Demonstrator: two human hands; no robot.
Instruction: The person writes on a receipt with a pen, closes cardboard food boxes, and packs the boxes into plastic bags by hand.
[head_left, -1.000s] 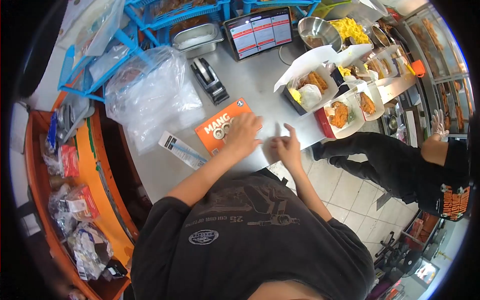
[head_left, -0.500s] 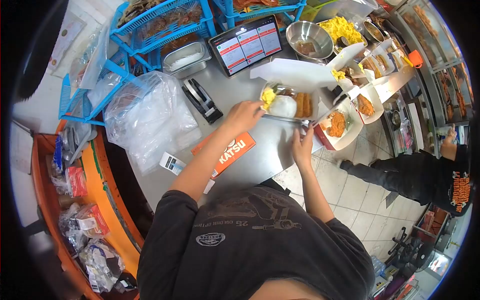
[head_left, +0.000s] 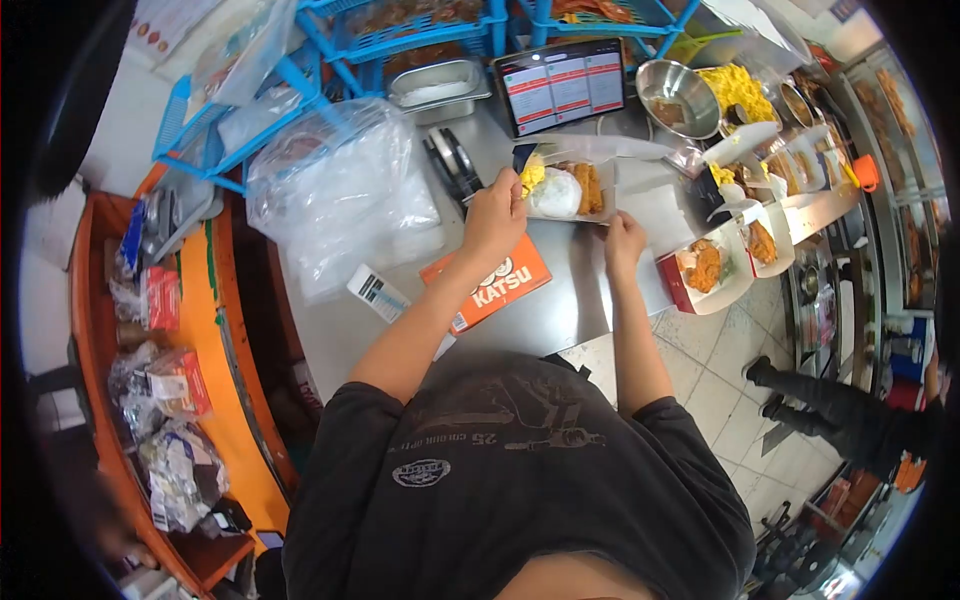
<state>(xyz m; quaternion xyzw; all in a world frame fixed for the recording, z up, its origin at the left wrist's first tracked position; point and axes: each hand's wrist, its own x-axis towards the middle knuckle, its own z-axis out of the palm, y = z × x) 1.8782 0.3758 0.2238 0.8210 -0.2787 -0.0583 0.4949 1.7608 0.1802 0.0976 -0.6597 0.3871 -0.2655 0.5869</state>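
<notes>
An open paper meal box (head_left: 612,190) lies on the steel counter with white rice (head_left: 556,193), yellow scrambled egg (head_left: 532,174) and fried breaded strips (head_left: 590,190) inside. My left hand (head_left: 497,215) is closed at the box's left side, by the egg, its fingertips partly hidden. At the front right corner my right hand (head_left: 624,240) is closed on the box's edge. The lid (head_left: 610,148) stands up along the back. Just in front of my left hand lies a closed orange box marked KATSU (head_left: 500,287).
Two open boxes with fried chicken (head_left: 705,266) stand at the right. Behind are a tablet (head_left: 562,88), a metal bowl (head_left: 678,98) and yellow egg (head_left: 738,92). Plastic bags (head_left: 340,200) and a tape dispenser (head_left: 452,165) lie left. A person's legs (head_left: 810,405) show on the right.
My right hand has closed on the box's front right corner. The lid now looks narrower, seen more edge-on. The view has shifted, and the person on the right has moved.
</notes>
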